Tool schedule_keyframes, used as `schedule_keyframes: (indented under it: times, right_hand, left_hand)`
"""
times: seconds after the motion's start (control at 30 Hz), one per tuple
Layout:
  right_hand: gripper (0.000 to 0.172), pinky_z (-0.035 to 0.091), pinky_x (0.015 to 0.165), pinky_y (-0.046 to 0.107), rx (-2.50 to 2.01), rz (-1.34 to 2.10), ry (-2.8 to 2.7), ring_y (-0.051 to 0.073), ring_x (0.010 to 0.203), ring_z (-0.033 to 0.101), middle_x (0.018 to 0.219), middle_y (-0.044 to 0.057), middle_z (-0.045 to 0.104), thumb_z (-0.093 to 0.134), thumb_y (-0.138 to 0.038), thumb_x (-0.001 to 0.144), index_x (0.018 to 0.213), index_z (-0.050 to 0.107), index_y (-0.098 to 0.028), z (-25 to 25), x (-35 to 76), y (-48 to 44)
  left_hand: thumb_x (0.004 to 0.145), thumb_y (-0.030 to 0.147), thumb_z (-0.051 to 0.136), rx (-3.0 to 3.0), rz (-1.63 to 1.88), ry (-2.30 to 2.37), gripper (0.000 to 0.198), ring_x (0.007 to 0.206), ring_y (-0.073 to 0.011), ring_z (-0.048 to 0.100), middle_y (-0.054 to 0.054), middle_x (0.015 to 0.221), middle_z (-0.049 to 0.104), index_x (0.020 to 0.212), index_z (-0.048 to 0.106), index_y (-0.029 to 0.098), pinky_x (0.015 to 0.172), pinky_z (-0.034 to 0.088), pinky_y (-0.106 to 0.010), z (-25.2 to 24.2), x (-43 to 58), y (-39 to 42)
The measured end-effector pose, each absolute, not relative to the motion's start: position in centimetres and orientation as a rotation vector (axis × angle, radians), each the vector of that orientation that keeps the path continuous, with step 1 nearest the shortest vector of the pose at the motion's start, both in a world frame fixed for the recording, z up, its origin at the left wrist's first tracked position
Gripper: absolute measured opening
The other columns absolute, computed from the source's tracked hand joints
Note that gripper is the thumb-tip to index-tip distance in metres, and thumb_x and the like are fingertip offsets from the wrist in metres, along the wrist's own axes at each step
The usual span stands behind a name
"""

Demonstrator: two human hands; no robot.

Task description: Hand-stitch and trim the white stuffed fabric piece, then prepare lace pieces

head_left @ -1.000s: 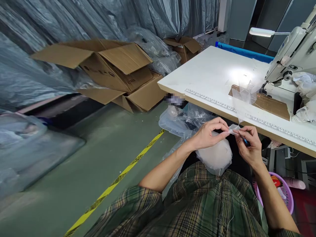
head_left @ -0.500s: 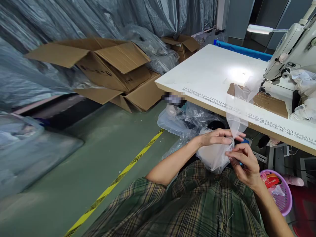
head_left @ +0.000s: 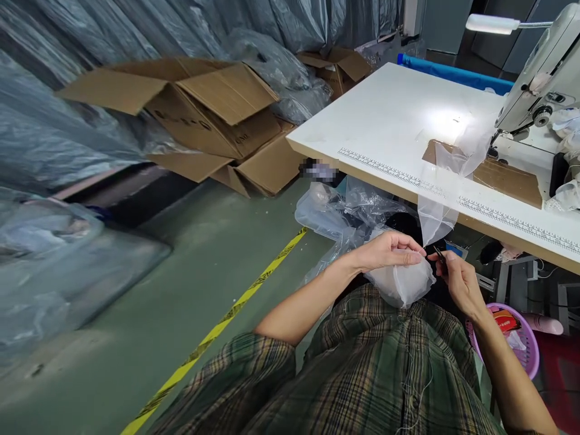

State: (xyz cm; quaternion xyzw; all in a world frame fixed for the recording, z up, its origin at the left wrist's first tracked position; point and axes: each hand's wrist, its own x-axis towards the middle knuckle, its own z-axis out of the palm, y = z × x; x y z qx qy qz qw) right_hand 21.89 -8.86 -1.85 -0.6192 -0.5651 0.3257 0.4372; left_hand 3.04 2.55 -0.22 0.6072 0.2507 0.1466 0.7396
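Holding one white sheer fabric pouch (head_left: 403,284) with the left hand (head_left: 385,252), pressing its upper edge beneath the thumb. Looking cloudy and rounded, creasing softly, with a pale fold running down the front and a thin, ruffled edge on the right. Lying just below the hands, in front of a plaid shirt (head_left: 399,362). Gripping one small dark tool (head_left: 439,254) in the right hand (head_left: 457,283), curling the fingers narrowly around it and pointing its tip towards the left fingertips.

Dangling over the tabletop (head_left: 371,109) edge, just above the left fingertips, with one sheer strip (head_left: 437,211) tapering to a point; not showing clearly whether touching them.

Counting one sewing machine (head_left: 544,78) and one lamp (head_left: 493,24), both beyond the right hand. Counting at least two cardboard boxes (head_left: 217,121) beyond the left hand, spreading their flaps and mostly hiding their insides. Finding one purple basket (head_left: 534,350) below the right hand, containing a red packet (head_left: 506,320) and pale scraps (head_left: 516,341). Spotting one plastic bag (head_left: 49,290) far left of the left hand, holding whitish contents too blurred to identify.
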Motion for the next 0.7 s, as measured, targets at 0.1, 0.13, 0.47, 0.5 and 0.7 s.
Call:
schedule_keyframes:
  times: [0.1, 0.13, 0.47, 0.5, 0.7]
  right_hand:
    - [0.063, 0.038, 0.051, 0.027, -1.596, 0.814, -1.48, 0.014, 0.053, 0.048, 0.059, 0.0, 0.051, 0.03, -0.066, 0.099, 0.073, 0.063, -0.019, -1.5, 21.5, -8.6]
    - [0.063, 0.038, 0.051, 0.026, -1.601, 0.802, -1.504, 0.014, 0.053, 0.047, 0.058, -0.001, 0.05, 0.031, -0.067, 0.098, 0.068, 0.059, -0.02, -1.4, 21.4, -8.5]
    - [0.061, 0.034, 0.049, 0.025, -1.651, 0.668, -1.583, 0.012, 0.049, 0.043, 0.053, -0.002, 0.05, 0.034, -0.068, 0.096, 0.069, 0.061, -0.02, -1.1, 21.1, -7.3]
    - [0.061, 0.034, 0.049, 0.025, -1.661, 0.662, -1.577, 0.013, 0.049, 0.044, 0.054, -0.002, 0.051, 0.034, -0.067, 0.097, 0.072, 0.063, -0.02, -1.1, 21.2, -7.5]
    - [0.056, 0.033, 0.049, 0.025, -1.632, 0.678, -1.622, 0.013, 0.052, 0.046, 0.058, -0.001, 0.052, 0.032, -0.062, 0.1, 0.071, 0.058, -0.021, -0.7, 20.9, -8.2]
  left_hand:
    - [0.076, 0.047, 0.08, 1.432, 0.352, 0.527, 0.038, 0.073, -0.013, 0.062, -0.006, 0.083, 0.074, 0.092, 0.077, 0.013, 0.07, 0.048, -0.024, -0.2, 3.0, 2.6]
    - [0.078, 0.046, 0.078, 1.468, 0.358, 0.528, 0.036, 0.073, -0.0133, 0.062, -0.006, 0.082, 0.074, 0.091, 0.077, 0.013, 0.07, 0.048, -0.024, -0.3, 3.0, 2.6]
    - [0.083, 0.043, 0.071, 1.613, 0.381, 0.557, 0.032, 0.079, -0.0171, 0.067, -0.007, 0.083, 0.075, 0.091, 0.078, 0.013, 0.071, 0.051, -0.025, -0.2, 2.9, 2.6]
    - [0.083, 0.043, 0.071, 1.617, 0.385, 0.563, 0.032, 0.079, -0.0173, 0.067, -0.007, 0.083, 0.075, 0.091, 0.078, 0.013, 0.071, 0.051, -0.026, -0.2, 3.0, 2.6]
    - [0.082, 0.042, 0.073, 1.616, 0.386, 0.535, 0.03, 0.078, -0.0164, 0.065, -0.006, 0.085, 0.075, 0.087, 0.077, 0.013, 0.072, 0.05, -0.025, 0.2, 3.3, 2.6]
